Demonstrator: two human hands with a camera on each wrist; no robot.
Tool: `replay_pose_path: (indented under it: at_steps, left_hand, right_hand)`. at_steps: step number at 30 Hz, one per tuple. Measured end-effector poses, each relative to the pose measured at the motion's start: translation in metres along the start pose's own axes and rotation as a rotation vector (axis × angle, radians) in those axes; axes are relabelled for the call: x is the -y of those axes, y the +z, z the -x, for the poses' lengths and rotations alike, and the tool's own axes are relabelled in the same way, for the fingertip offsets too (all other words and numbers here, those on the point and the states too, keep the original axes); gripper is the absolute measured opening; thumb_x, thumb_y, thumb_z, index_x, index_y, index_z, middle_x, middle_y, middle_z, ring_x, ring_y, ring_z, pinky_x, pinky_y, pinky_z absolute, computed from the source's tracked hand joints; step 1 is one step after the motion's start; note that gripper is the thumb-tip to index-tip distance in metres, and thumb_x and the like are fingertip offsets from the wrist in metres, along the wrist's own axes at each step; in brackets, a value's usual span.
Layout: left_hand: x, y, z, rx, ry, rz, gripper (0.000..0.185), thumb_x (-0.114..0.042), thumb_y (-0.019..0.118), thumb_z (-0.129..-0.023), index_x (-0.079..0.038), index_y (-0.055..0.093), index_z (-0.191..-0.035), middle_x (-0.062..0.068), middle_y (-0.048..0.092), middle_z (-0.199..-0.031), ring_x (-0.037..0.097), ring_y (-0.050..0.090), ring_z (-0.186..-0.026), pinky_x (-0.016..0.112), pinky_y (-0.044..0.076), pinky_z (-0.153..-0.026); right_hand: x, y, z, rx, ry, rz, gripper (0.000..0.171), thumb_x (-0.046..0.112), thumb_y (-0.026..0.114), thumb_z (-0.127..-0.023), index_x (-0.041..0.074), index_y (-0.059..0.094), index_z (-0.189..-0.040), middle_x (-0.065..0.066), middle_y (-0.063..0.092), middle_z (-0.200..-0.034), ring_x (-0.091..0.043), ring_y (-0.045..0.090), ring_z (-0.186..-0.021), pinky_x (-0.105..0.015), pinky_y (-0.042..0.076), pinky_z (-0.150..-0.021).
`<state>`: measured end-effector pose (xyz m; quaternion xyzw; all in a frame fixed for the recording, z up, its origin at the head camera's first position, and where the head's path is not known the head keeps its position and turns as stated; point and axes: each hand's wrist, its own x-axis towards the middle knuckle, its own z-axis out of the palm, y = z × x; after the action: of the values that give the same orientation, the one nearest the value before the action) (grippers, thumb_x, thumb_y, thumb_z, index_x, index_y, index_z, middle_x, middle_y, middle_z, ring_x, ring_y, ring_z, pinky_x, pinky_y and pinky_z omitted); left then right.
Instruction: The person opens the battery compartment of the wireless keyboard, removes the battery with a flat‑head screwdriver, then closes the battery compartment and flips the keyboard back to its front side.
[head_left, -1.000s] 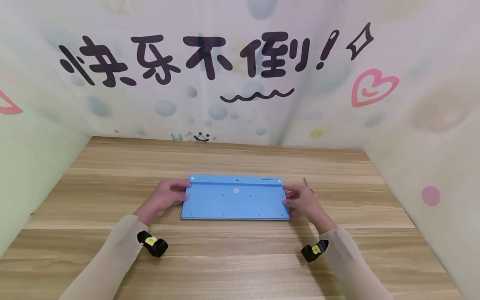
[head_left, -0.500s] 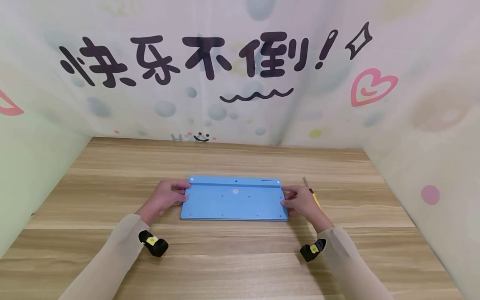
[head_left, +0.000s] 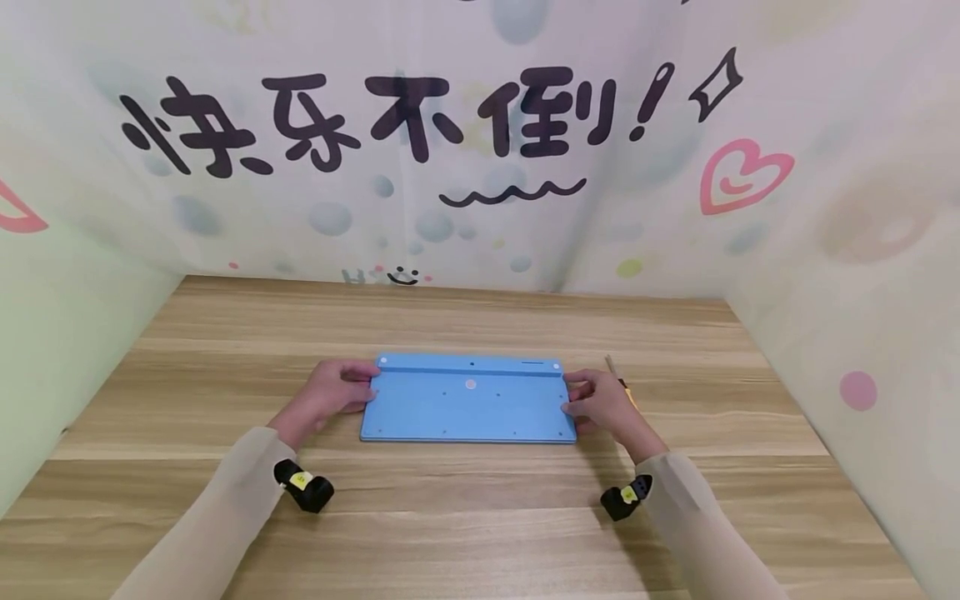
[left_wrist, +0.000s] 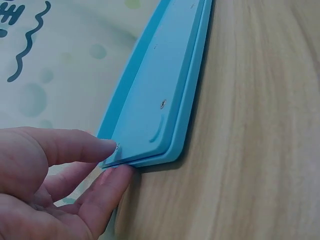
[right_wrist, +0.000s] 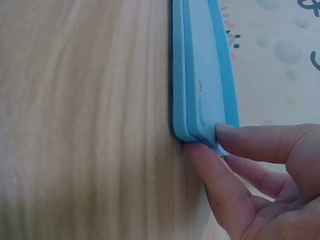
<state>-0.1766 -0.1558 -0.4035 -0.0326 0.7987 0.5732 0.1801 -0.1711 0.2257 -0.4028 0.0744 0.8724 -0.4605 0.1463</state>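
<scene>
A flat blue keyboard (head_left: 468, 408) lies underside up on the wooden table, showing screw holes, a pale round spot and a raised strip along its far side. My left hand (head_left: 333, 392) pinches its left end, thumb on the upturned face and fingers below the edge, as the left wrist view shows. At the opposite end, my right hand (head_left: 600, 400) holds the keyboard the same way; in the right wrist view its thumb (right_wrist: 250, 140) presses near the corner. The keys' side is hidden underneath.
A screwdriver (head_left: 630, 396) with a yellow and black handle lies just beyond my right hand, partly covered by it. A printed cloth (head_left: 480, 233) with dark lettering hangs behind the table (head_left: 465, 525), and side walls stand left and right.
Both hands keep their hold on the keyboard. The right hand and that end of the keyboard have shifted very slightly left, and more of the screwdriver's yellow handle shows than a second ago.
</scene>
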Motion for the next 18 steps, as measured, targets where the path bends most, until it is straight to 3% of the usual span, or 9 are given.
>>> replay_pose_path:
  at_steps: [9,18]
  left_hand:
    - [-0.017,-0.003,-0.005,-0.019,0.009,-0.059,0.036,-0.001,0.059,-0.088,0.005,0.052,-0.123,0.022,0.052,-0.118,0.026,0.056,-0.100,0.033,0.051,-0.080]
    - [-0.039,0.001,-0.016,0.012,0.035,-0.132,0.037,-0.007,0.057,-0.090,0.004,0.052,-0.125,0.021,0.055,-0.116,0.030,0.055,-0.101,0.037,0.052,-0.080]
  right_hand:
    - [-0.002,-0.002,0.001,0.001,-0.017,-0.030,0.049,-0.006,0.067,-0.080,-0.002,0.051,-0.126,-0.016,0.053,-0.094,-0.023,0.056,-0.075,-0.037,0.055,-0.060]
    - [-0.004,-0.002,0.000,-0.005,-0.011,-0.050,0.049,-0.006,0.067,-0.080,0.000,0.052,-0.127,-0.016,0.053,-0.095,-0.023,0.056,-0.074,-0.035,0.055,-0.060]
